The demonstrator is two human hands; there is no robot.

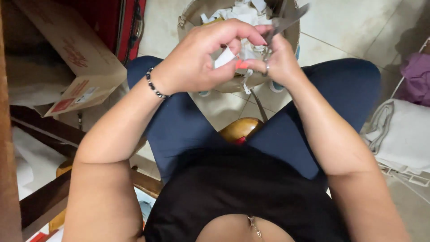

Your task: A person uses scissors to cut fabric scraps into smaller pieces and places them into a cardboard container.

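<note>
Head view: the left hand [197,58] pinches a white paper scrap [225,57], and the right hand [275,60] grips scissors [286,20] beside it, above a bag of paper scraps [244,13] on the floor. A cardboard box [74,54] lies left, a white cloth [403,134] right.

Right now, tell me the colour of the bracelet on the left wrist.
Dark beads with a few pale ones on the bracelet, seen in the head view, by the left hand.

Soft even indoor light, fairly bright. Faint shadows on floor tiles [224,112] under legs. No harsh glare. Scissor blades [289,20] motion-blurred. Left edge dim, brown. Wide-angle stretch at corners. Forearms close, slightly soft.
</note>
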